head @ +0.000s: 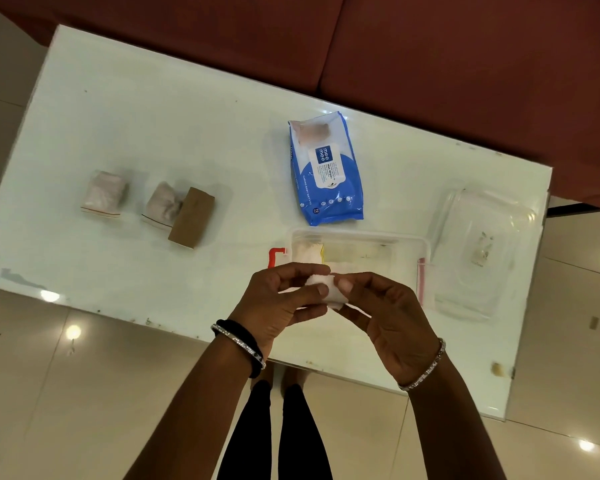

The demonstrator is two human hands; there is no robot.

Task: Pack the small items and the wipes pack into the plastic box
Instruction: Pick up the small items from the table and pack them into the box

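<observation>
My left hand [278, 303] and my right hand [392, 317] together pinch a small white packet [328, 291] just in front of the clear plastic box [409, 242]. The box holds a white pouch [305, 252] and some pale flat items. A blue wipes pack [326, 168] lies flat behind the box. Two small zip bags [104, 194] [161, 204] and a brown cardboard box [192, 218] lie to the left on the white table [153, 116].
The box's clear lid [478, 251] lies at the table's right end. An orange clip [276, 256] shows at the box's left side, a pink-edged zip bag [423, 282] at its right. A dark red sofa [430, 46] stands behind the table. My legs are below its front edge.
</observation>
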